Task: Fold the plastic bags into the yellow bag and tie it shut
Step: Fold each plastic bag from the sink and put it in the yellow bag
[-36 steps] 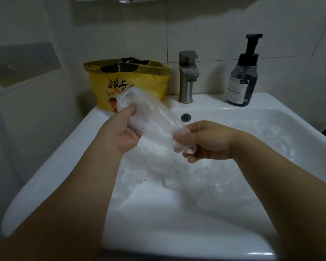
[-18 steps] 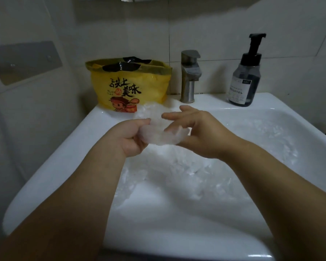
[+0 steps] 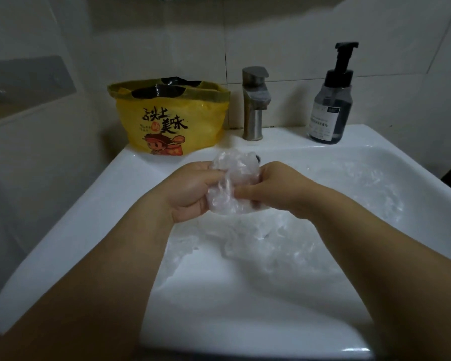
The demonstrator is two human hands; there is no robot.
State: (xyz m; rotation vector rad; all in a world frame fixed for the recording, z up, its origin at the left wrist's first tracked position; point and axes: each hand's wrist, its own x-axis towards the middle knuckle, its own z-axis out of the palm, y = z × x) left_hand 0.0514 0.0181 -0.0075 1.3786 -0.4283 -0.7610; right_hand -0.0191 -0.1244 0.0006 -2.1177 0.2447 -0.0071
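A clear plastic bag (image 3: 232,183), folded into a small crumpled wad, is held over the white sink (image 3: 71,230). My left hand (image 3: 190,191) grips its left side and my right hand (image 3: 268,187) pinches its right side. More clear plastic bags (image 3: 310,230) lie loose in the basin beneath and to the right of my hands. The yellow bag (image 3: 172,118), printed with black characters and a cartoon figure, stands open on the sink's back left ledge, with dark plastic showing at its mouth.
A steel faucet (image 3: 254,102) stands on the back ledge right of the yellow bag. A dark pump soap bottle (image 3: 332,100) is at the back right. Tiled walls close in behind and to the left.
The clear bag went from a long stretched strip to a compact wad. Both hands came together and shifted toward the middle of the basin.
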